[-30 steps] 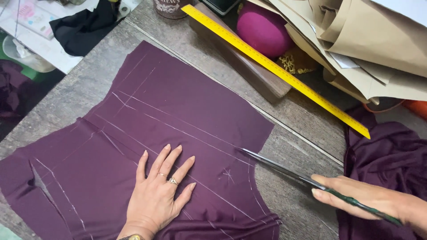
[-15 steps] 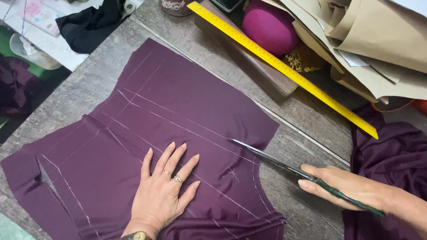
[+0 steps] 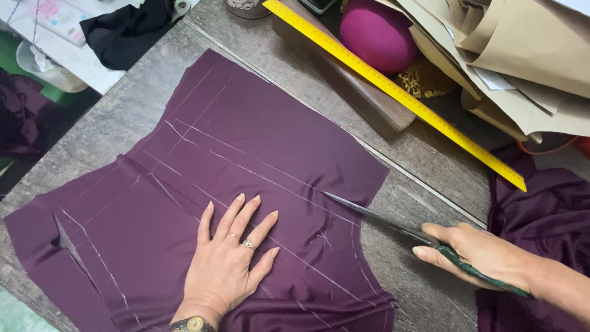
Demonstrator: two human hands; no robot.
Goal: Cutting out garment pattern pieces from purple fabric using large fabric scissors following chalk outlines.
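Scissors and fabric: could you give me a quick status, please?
Left hand flat on purple fabric. Right hand gripping scissors, blades at fabric's edge. Yellow ruler lies apart.

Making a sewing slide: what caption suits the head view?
Left hand flat on chalk-marked purple fabric; right hand works scissors into its edge.

- Table [image 3: 141, 117]: grey, worn wood.
- Purple cloth [image 3: 246, 160]: flat, centre, chalk-lined.
- Yellow ruler [image 3: 393, 92]: slanting, far right.
- Paper sheets [image 3: 516, 55]: far right corner.
- Black cloth [image 3: 126, 31]: far left edge.
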